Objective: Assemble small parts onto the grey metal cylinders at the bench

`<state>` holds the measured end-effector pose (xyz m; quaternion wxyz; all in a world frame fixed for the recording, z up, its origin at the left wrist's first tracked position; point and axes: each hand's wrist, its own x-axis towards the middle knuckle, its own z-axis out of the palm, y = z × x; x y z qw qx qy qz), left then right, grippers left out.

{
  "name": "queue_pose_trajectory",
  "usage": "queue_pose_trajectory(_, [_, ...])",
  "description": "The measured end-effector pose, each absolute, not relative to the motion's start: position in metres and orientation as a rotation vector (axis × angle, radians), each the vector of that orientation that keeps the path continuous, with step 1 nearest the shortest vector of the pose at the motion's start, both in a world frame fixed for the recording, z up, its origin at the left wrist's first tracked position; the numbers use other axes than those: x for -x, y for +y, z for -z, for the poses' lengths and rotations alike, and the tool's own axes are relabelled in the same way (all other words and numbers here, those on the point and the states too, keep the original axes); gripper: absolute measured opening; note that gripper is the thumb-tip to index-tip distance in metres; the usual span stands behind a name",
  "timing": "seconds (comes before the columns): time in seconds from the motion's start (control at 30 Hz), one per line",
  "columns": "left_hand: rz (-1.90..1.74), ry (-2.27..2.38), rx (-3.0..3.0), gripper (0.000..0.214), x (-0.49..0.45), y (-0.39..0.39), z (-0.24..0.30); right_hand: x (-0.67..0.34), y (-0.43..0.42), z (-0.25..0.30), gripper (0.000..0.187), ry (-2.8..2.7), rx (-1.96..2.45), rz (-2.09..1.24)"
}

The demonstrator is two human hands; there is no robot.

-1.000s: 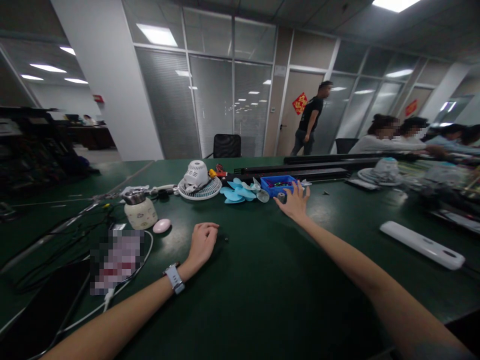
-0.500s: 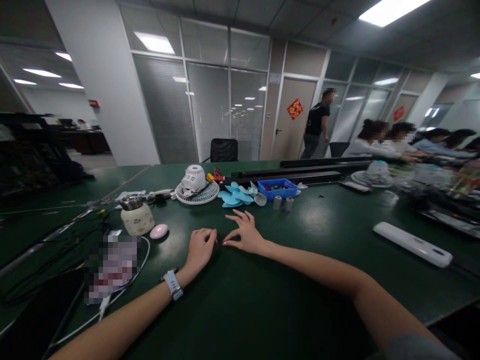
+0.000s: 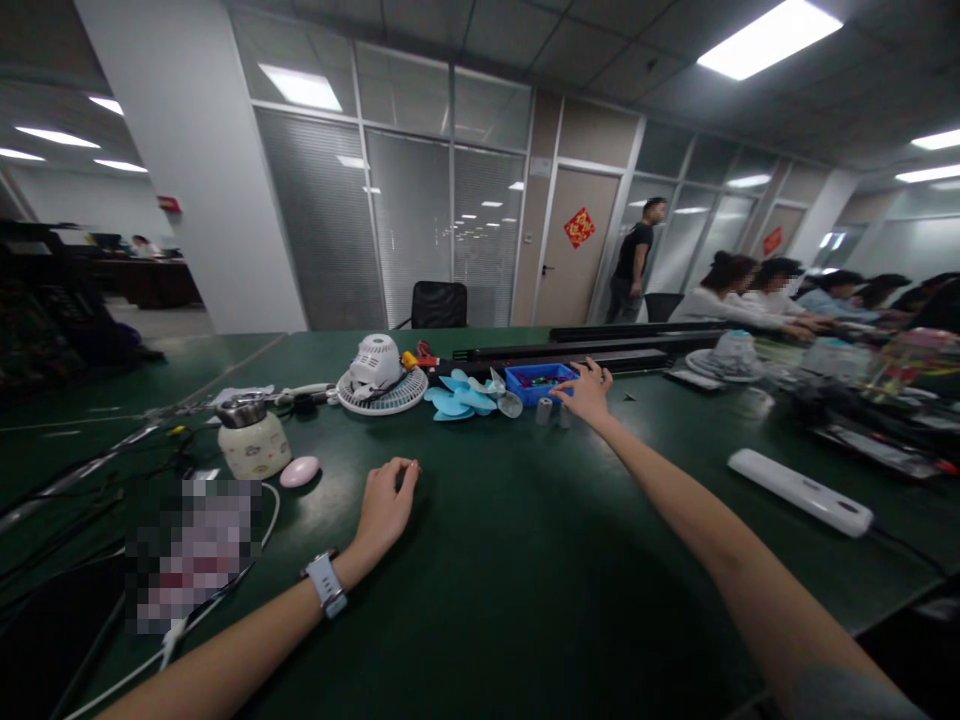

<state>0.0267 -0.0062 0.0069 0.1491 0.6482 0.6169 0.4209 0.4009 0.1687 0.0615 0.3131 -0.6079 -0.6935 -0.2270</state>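
Observation:
Beside the blue tray [image 3: 525, 395], my right hand [image 3: 586, 393] reaches out over two small grey cylinders, its fingers apart and nothing visible in them. One grey cylinder [image 3: 543, 411] stands in plain sight; the other [image 3: 565, 415] is partly covered by that hand. Small coloured pieces lie in the tray. Low over the green table [image 3: 480, 560], my left hand [image 3: 386, 505] is closed, with thumb and forefinger brought together. Whatever may be between those fingertips is too small to make out.
Light blue fan blades [image 3: 461, 397] lie left of the tray, then a white fan body and grille [image 3: 375, 375]. A cream flask [image 3: 253, 442] and pink oval object [image 3: 300, 471] stand left. A white power strip [image 3: 799, 490] lies right. Several people sit beyond it; one stands by the door.
My right hand has moved away from beside my left hand, forward and right to the tray and cylinders. My left hand stays closed near its place. The view has shifted slightly.

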Motion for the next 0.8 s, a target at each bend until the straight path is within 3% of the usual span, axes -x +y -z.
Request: queue_pose_trajectory(0.8, [-1.276, 1.737, -1.831, 0.036, -0.028, -0.003, -0.001, -0.394, 0.172, -0.048, 0.030, -1.797, 1.670, 0.550])
